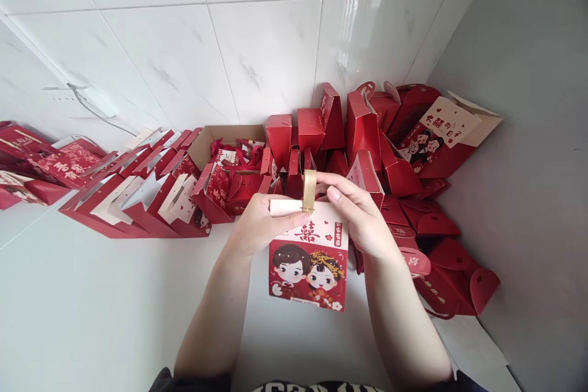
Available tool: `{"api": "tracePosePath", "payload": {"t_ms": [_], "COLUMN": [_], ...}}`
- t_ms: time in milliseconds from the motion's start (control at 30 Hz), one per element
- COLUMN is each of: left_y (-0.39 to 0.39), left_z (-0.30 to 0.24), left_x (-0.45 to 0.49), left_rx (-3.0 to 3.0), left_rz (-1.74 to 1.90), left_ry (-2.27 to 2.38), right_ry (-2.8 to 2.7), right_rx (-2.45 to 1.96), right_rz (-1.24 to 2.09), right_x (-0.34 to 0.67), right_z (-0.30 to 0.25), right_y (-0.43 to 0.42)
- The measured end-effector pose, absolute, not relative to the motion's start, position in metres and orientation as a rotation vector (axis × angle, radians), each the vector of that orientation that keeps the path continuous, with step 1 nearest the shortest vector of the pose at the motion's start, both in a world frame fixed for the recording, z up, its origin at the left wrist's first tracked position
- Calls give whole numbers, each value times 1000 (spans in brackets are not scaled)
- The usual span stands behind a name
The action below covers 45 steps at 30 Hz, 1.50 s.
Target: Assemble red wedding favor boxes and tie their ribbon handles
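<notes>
Held up in front of me is a small gift box, red below and pale above, printed with a cartoon couple. A gold ribbon loop stands up from its top edge. My left hand grips the box's upper left side, thumb across the front just under the ribbon. At the upper right, my right hand is closed around the ribbon and the box's top corner, index finger reaching to the loop. The back of the box and some fingertips are hidden.
Behind stand several red gift boxes by the tiled wall. A row of red and white boxes is at left, beside an open cardboard carton. More boxes are heaped at right. A grey cable runs down the wall.
</notes>
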<state>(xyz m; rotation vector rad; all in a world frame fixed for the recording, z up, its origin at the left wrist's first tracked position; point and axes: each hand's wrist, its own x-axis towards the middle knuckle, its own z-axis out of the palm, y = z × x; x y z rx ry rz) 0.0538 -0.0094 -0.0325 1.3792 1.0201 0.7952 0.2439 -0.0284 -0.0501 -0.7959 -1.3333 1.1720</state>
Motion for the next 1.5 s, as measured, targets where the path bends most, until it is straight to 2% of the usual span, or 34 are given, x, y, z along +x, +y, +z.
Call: {"api": "tracePosePath", "payload": {"t_ms": [233, 567, 833, 1000, 1500], "left_y": [-10, -14, -15, -15, -15], "left_z": [-33, -30, -33, -31, -31], "left_x": [51, 56, 59, 58, 56], "left_rx": [1445, 1505, 1548, 1553, 1725], "left_rz": [745, 779, 1066, 1070, 1051], "left_ry": [1055, 1022, 1065, 1094, 1130], "right_ry": [-1208, -1248, -1352, -1310, -1310], "right_rx": [-780, -821, -951, -1003, -992], "right_rz": [1305, 1270, 1074, 1154, 1098], "right_x": [242, 239, 233, 229, 234], "right_z": [-53, -52, -46, -46, -55], "right_y": [-27, -29, -31, -30, -24]}}
